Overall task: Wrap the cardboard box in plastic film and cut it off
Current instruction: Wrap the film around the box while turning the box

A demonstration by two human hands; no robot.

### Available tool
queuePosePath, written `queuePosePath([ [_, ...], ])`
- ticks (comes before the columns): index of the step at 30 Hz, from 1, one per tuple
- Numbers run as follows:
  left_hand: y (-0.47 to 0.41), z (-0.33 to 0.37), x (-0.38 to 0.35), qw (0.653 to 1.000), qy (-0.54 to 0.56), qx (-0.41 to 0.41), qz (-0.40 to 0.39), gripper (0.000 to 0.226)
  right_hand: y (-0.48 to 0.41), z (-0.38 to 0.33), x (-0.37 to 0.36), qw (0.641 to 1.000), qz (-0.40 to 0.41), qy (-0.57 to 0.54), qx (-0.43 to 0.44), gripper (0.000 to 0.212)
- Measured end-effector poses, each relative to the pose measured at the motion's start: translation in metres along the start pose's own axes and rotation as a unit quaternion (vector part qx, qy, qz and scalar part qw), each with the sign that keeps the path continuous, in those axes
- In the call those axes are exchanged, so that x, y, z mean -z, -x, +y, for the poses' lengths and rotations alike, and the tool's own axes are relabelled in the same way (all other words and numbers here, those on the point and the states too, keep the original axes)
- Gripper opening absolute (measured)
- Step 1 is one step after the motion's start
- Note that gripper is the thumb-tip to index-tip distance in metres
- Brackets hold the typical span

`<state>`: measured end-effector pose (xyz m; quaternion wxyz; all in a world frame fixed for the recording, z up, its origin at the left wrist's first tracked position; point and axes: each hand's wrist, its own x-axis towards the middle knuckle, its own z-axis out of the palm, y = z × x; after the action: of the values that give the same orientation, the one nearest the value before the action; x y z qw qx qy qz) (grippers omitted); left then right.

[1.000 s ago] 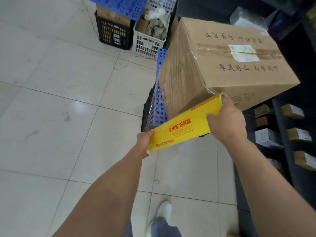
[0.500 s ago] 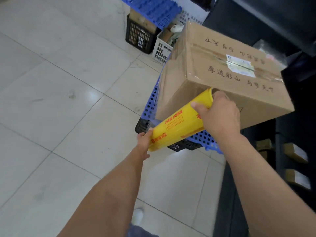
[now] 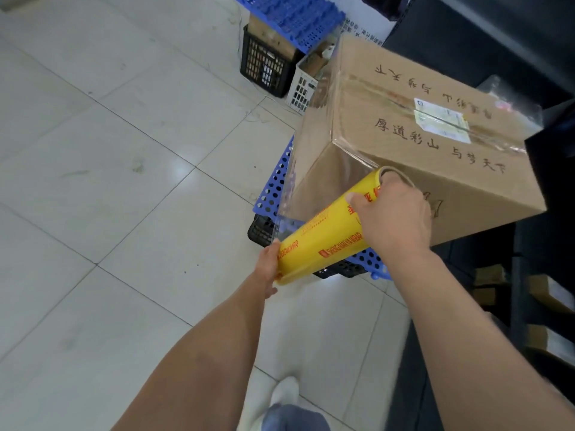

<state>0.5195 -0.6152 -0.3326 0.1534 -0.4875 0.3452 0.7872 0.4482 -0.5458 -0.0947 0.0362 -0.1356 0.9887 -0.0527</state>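
Observation:
A brown cardboard box [image 3: 413,141] with handwritten characters and a white label stands on a blue perforated board [image 3: 273,185] over a black crate. Clear plastic film [image 3: 308,169] clings to its left face and stretches down to a yellow film roll [image 3: 326,234] held slanted at the box's near corner. My left hand [image 3: 269,267] grips the roll's lower end. My right hand [image 3: 392,216] grips its upper end, fingers curled over the core.
A black crate [image 3: 264,63] and a white basket [image 3: 303,85] stand on the tiled floor behind the box, under blue boards [image 3: 292,14]. Dark shelving [image 3: 541,290] with small cartons runs along the right. My shoe [image 3: 284,396] shows at the bottom.
The roll has come round the box's near corner, drawing a sheet of film off the left face. The view has swung so the box sits more to the right.

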Motion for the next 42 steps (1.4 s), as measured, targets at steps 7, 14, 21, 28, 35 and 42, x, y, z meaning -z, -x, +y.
queuePosePath([
  [7,-0.001,-0.021,-0.032,0.988,0.116,-0.048,0.093,0.060,-0.011,0.031,0.005,0.995,-0.014,0.044,0.089,0.050],
  [14,-0.004,-0.064,-0.074,0.961,0.235,-0.099,0.107,0.058,-0.011,0.076,0.009,0.980,-0.028,0.016,0.195,0.026],
  [21,-0.001,-0.084,-0.085,0.953,0.264,-0.081,0.121,0.061,-0.004,0.087,0.007,0.980,0.006,0.018,0.200,0.047],
  [28,0.001,-0.092,-0.096,0.954,0.245,-0.080,0.152,0.058,-0.006,0.105,0.007,0.981,-0.008,0.005,0.191,0.031],
  [35,0.004,-0.108,-0.115,0.948,0.252,-0.083,0.177,0.048,-0.012,0.132,0.011,0.981,-0.023,0.011,0.190,0.049],
  [42,-0.001,-0.119,-0.160,0.921,0.282,-0.127,0.236,0.045,-0.037,0.174,0.019,0.958,-0.048,0.012,0.281,0.035],
])
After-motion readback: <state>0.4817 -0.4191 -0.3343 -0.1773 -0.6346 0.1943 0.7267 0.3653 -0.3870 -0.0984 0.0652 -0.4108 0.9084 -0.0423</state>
